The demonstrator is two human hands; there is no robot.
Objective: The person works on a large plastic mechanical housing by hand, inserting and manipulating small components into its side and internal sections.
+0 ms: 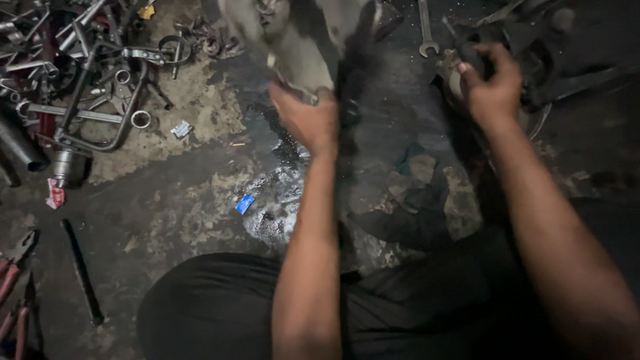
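near left on the oily floor: red-handled pliers [13, 263], a dark bar [83, 272]. centre, a shiny wet patch [277, 203] and dark rags [407, 200]. further off, left hand [305, 120] has its fingers curled onto the lower edge of a pale grey metal casting [293, 40], far centre, motion-blurred. right hand [492, 87] wraps a dark greasy part [467, 63], far right. casting looks heavy, rigid, likely oil-slick; grip the edges, support from below. far left, a pile of tools [80, 67]; far centre-right, a spanner [427, 30].

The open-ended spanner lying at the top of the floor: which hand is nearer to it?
Right. The right hand grips a dark part just right of the spanner; the left hand is farther, lower left, on a blurred grey piece.
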